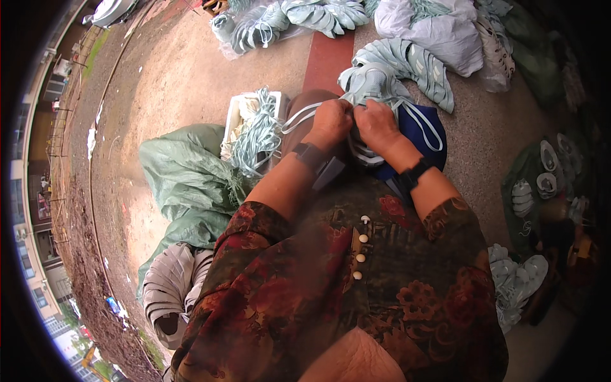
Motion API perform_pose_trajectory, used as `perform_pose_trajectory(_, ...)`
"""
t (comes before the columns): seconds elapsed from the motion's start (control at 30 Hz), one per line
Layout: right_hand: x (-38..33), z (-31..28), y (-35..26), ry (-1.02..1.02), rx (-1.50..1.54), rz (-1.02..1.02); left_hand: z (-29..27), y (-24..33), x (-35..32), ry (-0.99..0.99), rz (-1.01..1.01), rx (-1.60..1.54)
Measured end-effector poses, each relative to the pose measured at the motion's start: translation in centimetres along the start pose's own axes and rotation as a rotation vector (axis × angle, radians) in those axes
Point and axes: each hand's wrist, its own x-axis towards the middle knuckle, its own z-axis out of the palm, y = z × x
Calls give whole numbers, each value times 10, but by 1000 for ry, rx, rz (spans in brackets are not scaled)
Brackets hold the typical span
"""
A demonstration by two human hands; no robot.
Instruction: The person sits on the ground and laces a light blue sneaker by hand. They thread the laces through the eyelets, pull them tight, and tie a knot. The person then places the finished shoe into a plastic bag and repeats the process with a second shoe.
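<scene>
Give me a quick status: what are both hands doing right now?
Left hand and right hand both closed on a pale green shoe upper, working its lace. White box of laces at left. Nothing blocking.

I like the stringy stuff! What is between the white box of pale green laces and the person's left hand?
In the head view, a pale lace runs from the white box to the left hand, crossing a brown-clad knee.

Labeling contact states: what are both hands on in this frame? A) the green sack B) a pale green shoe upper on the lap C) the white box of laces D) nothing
B: left hand and right hand meet on the shoe upper, fingers pinching its lace; the box and sack lie untouched to the left.
</scene>
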Motion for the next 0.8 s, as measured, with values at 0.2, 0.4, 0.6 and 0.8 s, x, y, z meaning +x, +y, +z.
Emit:
perform_pose_trajectory(0.2, -55, -63, 17, -64, -52, 145, -6, 14, -17, 83, 139, -40)
perform_pose_trajectory(0.4, -43, -63, 13, 111, 263, 157, -4, 37, -16, -137, 516, -253)
perform_pose_trajectory(0.6, -25, -46, 9, -23, 180, 402, -3, 20, -16, -15, 255, -243)
perform_pose_trajectory(0.8, -29, -16, 31, 18, 167, 533, 11, 45, 2, 39, 255, 102)
